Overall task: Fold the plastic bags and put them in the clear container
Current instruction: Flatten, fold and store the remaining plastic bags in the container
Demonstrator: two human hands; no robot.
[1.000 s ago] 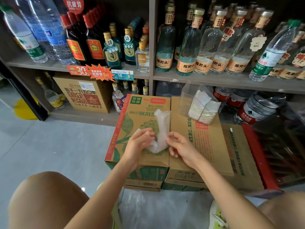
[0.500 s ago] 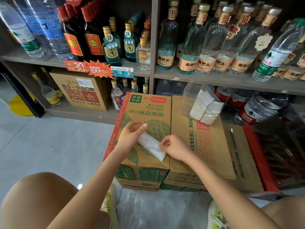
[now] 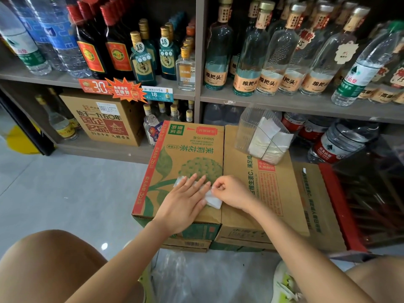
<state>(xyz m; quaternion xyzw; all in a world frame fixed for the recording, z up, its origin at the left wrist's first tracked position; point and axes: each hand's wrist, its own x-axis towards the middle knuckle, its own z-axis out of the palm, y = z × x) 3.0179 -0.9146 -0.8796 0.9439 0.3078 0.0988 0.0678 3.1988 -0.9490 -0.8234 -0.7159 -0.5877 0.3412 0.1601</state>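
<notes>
A white plastic bag (image 3: 213,200), folded into a narrow strip, lies on the green-printed cardboard box (image 3: 185,149). My left hand (image 3: 185,200) lies flat on the strip with straight fingers and covers most of it. My right hand (image 3: 229,191) pinches the strip's right end with curled fingers. The clear container (image 3: 262,136) stands at the back of the neighbouring brown box (image 3: 262,193), tilted, with several folded white bags inside.
Shelves (image 3: 284,101) of glass and plastic bottles rise right behind the boxes. More clear plastic bags (image 3: 207,278) lie on the floor between my knees. Large water jugs (image 3: 341,141) and a red crate (image 3: 341,206) sit to the right. Grey floor (image 3: 65,193) spreads to the left.
The bag stood loosely upright between my hands a second ago. It has since been laid down as a strip, and my left hand has flattened on top of it.
</notes>
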